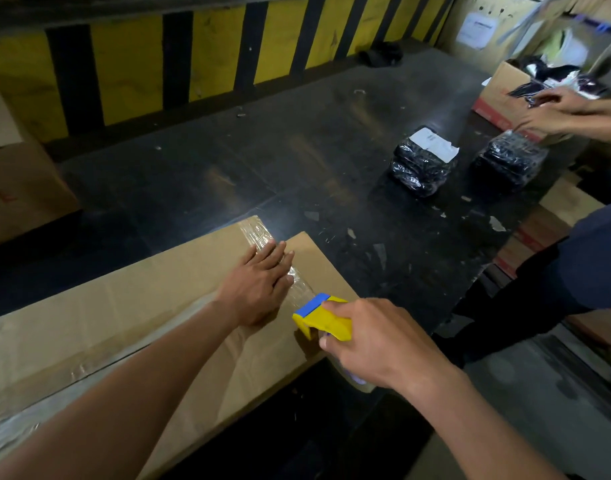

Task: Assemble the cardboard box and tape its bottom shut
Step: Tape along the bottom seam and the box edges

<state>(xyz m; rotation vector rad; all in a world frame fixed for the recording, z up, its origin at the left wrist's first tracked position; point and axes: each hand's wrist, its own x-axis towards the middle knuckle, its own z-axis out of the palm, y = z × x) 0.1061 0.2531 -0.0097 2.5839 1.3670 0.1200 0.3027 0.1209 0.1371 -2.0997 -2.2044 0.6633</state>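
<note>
A brown cardboard box [130,306] lies with its flaps folded flat on the dark table [262,161], filling the lower left. A strip of clear tape [259,233] runs across its right end over the flap seam. My left hand [259,285] lies flat on the box with straight fingers pressing the tape down. My right hand [376,341] grips a yellow tape dispenser [323,318] with a blue blade guard at the box's near right edge, just right of my left hand. The tape roll is mostly hidden under my right hand.
Two black plastic-wrapped bundles [423,161] [511,161] sit on the table at the right. Another person [574,278] stands at the right, hands [553,112] at an open carton [501,95] of packets. Another carton [16,174] stands at the left. A yellow-and-black striped wall [210,53] lies behind.
</note>
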